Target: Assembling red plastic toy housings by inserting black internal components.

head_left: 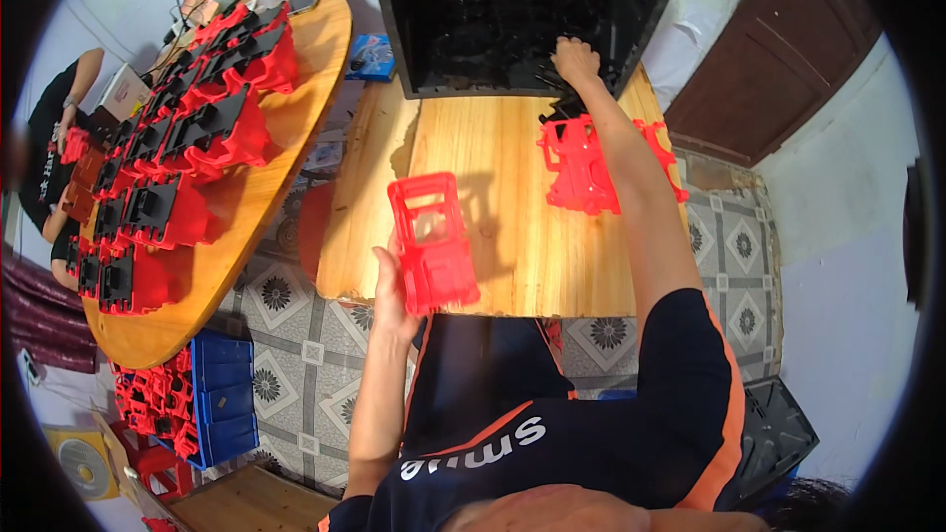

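- Crate of blue plastic (227,399), at lower left, is filled with red parts (153,404).
- Oval counter (320,69) carries rows of red holders (271,61) with black plates.
- Left hand (391,300) is closed on the lower left side of a red frame (440,271), above the wooden counter (552,271).
- Black bin (473,94) has a dark inside; its content is unclear.
- Right hand (576,61), fingers bent, is at its right front, near black pieces (564,106); I cannot tell if it grips one.
- Other red frames (581,172) lie below the right forearm.
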The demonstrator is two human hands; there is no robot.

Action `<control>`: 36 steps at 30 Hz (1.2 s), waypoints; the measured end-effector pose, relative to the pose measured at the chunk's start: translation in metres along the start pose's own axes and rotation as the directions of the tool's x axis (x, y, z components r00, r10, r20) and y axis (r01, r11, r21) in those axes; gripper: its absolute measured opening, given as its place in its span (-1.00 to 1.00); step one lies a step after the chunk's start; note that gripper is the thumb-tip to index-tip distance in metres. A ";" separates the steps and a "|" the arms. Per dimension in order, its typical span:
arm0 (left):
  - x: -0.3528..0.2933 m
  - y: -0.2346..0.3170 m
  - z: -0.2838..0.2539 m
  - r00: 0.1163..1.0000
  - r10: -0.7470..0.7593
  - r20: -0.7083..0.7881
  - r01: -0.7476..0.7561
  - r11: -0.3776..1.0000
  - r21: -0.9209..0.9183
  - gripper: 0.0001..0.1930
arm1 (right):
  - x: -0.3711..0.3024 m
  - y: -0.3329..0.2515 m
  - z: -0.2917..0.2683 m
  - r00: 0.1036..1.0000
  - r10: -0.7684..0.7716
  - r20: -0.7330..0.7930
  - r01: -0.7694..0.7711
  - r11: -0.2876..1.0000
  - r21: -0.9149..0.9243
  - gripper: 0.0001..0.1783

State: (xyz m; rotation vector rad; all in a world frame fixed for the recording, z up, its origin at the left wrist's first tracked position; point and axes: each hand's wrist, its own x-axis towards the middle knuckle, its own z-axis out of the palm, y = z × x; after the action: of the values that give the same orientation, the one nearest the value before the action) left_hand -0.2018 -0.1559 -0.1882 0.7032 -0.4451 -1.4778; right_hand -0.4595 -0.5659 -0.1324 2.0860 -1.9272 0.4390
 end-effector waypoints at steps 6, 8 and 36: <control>-0.045 0.018 -0.003 0.996 0.015 -0.092 -0.024 0.995 -0.097 -0.21 | -0.006 -0.030 0.007 0.977 -0.214 -0.011 0.212 0.972 -0.102 -0.74; -0.057 0.023 -0.003 0.991 0.031 -0.127 -0.049 0.988 -0.145 -0.27 | -0.028 -0.058 -0.021 0.929 -0.335 -0.159 0.319 0.940 -0.119 -0.79; -0.107 0.043 -0.045 0.920 0.300 -0.253 -0.317 0.948 -0.030 -0.27 | -0.297 -0.079 -0.084 0.731 -0.675 0.097 0.392 0.533 0.749 -0.64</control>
State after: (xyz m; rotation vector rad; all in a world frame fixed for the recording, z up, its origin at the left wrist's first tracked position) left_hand -0.1471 -0.0449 -0.1770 0.7133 -0.2957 -1.0874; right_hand -0.4049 -0.2546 -0.1713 3.3392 -1.1606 0.7218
